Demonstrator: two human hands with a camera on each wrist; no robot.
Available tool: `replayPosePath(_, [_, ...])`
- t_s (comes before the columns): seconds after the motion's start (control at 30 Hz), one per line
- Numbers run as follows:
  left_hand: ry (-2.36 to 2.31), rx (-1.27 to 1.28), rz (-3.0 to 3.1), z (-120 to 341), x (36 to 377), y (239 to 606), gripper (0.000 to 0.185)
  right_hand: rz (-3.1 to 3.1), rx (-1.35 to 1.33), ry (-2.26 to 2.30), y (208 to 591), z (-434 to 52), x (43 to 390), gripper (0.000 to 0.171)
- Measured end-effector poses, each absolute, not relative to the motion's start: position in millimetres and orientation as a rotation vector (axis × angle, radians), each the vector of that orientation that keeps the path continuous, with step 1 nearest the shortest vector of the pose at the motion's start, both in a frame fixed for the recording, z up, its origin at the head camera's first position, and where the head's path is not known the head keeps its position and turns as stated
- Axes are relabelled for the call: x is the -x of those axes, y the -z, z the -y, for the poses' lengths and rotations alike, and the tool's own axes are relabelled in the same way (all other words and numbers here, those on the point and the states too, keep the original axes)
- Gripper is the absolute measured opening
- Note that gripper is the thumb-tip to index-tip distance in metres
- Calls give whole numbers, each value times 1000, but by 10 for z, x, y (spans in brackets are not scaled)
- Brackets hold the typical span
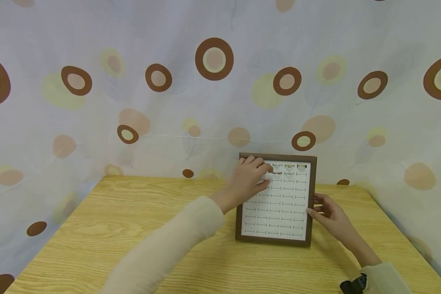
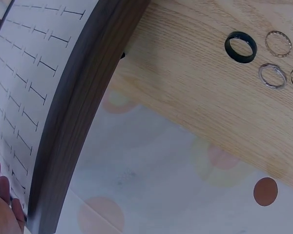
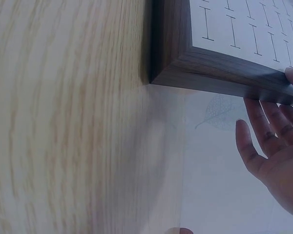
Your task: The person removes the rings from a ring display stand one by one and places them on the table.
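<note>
Brown wood edges the ring tray (image 1: 275, 212), which stands tilted on the table (image 1: 95, 220), its white slotted panel facing the person, presumably so that every row can be seen and reached. The right hand (image 1: 330, 216) grips the side rail, thumb over the front edge and fingers against the outer wall, a hold that probably keeps the raised tray from tipping or sliding. The left hand (image 1: 244, 179) reaches to the upper rows, thumb and forefinger a little apart at the panel; whether a ring is between them cannot be told. Several rings (image 1: 289, 166) sit in the top slots, while the lower rows look bare. In the left wrist view, a dark ring (image 2: 237, 58) and three slimmer rings (image 2: 272, 86) lie loose on the wood beside the tray, likely grouped there for easy picking
</note>
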State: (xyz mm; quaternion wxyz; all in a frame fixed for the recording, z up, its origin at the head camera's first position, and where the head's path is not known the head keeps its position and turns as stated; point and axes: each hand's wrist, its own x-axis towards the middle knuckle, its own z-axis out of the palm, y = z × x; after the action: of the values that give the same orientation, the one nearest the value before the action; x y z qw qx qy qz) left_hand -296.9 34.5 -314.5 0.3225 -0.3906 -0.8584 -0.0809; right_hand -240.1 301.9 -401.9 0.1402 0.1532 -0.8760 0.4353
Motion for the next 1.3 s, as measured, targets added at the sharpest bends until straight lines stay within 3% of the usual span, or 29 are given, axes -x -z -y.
replayPosePath(1.3, [220, 892, 2124, -564, 3063, 3239, 5, 2529, -460, -1256, 4020, -3023, 2401, 44])
